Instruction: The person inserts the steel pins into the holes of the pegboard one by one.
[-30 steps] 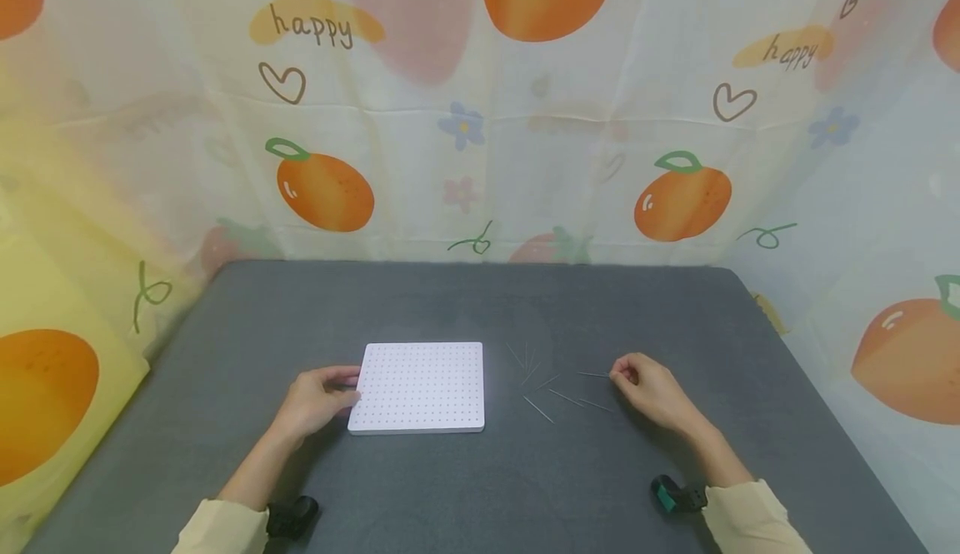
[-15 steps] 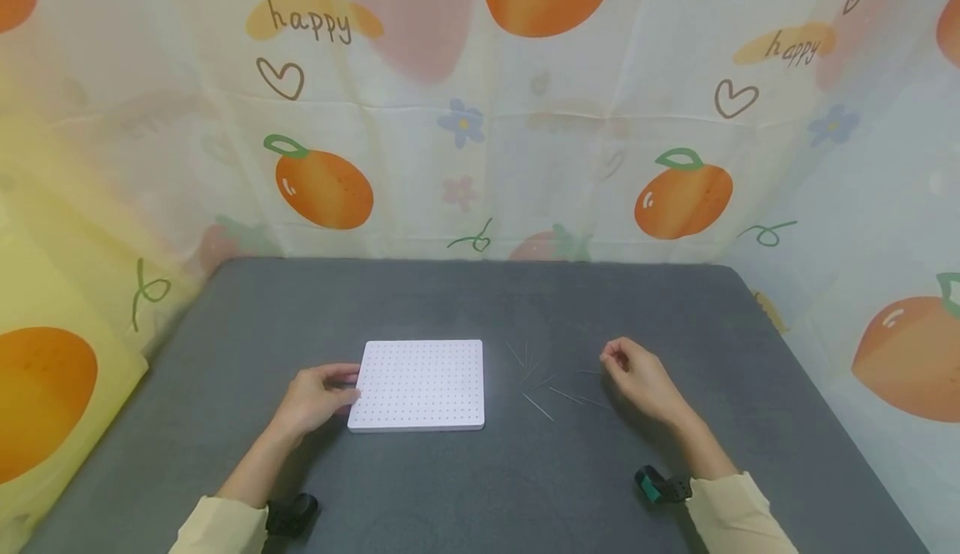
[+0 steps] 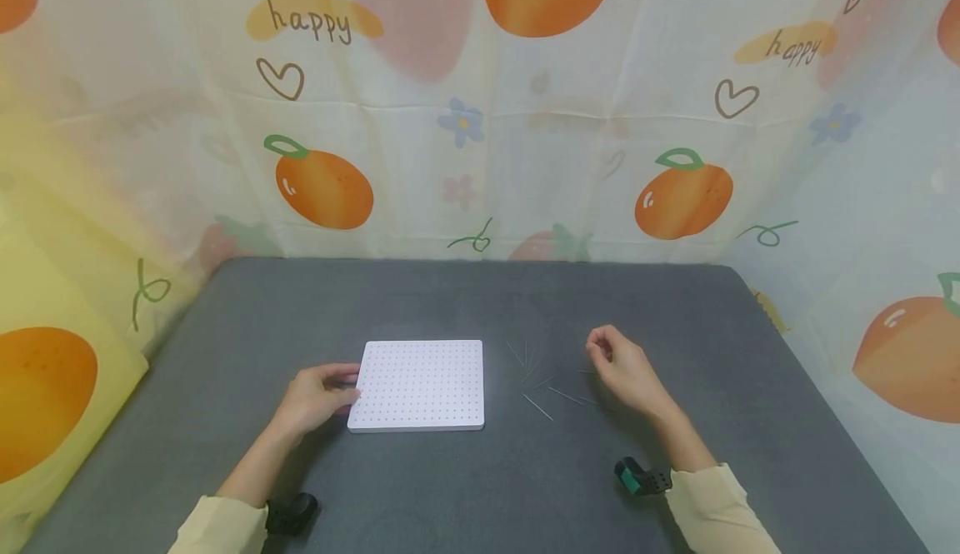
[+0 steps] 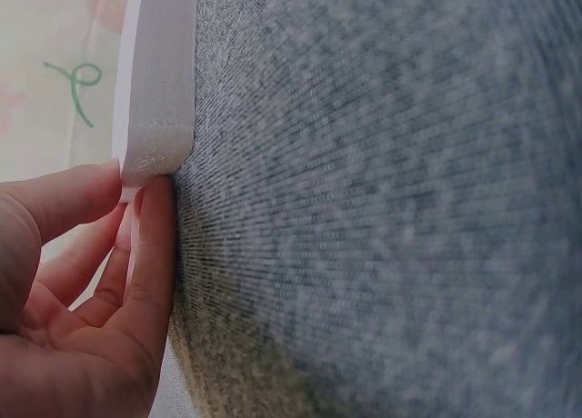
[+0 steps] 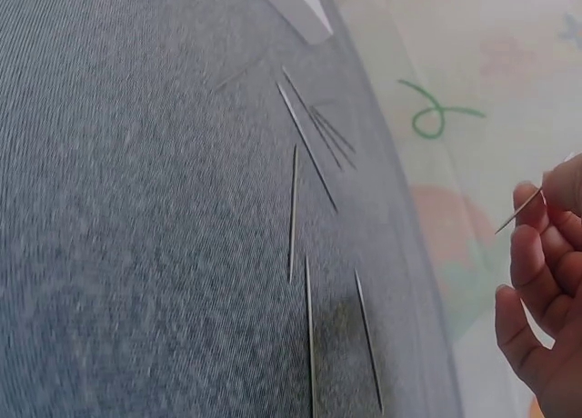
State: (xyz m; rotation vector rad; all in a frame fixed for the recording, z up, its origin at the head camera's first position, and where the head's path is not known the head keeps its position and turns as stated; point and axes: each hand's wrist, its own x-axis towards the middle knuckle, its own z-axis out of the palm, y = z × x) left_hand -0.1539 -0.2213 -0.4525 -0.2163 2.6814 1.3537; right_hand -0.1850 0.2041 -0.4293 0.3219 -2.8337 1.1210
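A white board (image 3: 420,387) with rows of small holes lies flat on the dark grey table. At its left edge my left hand (image 3: 306,402) grips it, the thumb (image 4: 86,191) at the upper edge and a finger by the lower side. My right hand (image 3: 624,371) is raised above the table, right of the board. In the right wrist view its thumb and forefinger pinch a thin metal needle (image 5: 518,211), whose pointed end sticks out. Several similar needles lie scattered between board and right hand, among them one needle (image 3: 538,407) nearest the front.
The grey table (image 3: 480,487) ends at a fruit-printed curtain (image 3: 540,146) behind it. Yellowish cloth (image 3: 67,287) hangs at the left side. Both wrists wear dark camera bands, such as the right band (image 3: 643,479).
My right hand has moved left and farther from me, coming up off the table beside the loose needles. The left hand and the board have stayed in place.
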